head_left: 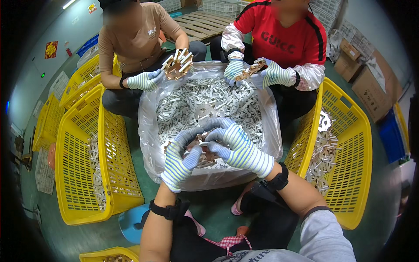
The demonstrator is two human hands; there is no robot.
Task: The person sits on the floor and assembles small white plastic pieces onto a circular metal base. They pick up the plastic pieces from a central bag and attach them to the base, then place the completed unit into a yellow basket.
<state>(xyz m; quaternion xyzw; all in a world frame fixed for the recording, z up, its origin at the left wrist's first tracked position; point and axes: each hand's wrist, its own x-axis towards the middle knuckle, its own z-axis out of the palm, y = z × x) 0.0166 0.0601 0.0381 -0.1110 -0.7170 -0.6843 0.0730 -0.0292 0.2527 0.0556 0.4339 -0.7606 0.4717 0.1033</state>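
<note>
My left hand and my right hand, both in striped knit gloves, meet over the near part of a plastic-lined bin. Closed fingers of both hands grip a copper-coloured part with white strips, largely hidden by the gloves. More copper-coloured metal shows beneath them; whether it belongs to the same part I cannot tell. Loose white strips fill the bin. Just beyond my fingers, a flat silvery plate lies on the strips.
Across the bin, two gloved people hold copper-coloured rings with strips. Yellow baskets of metal parts stand at left and right. A blue stool is by my left leg; a wooden pallet lies behind.
</note>
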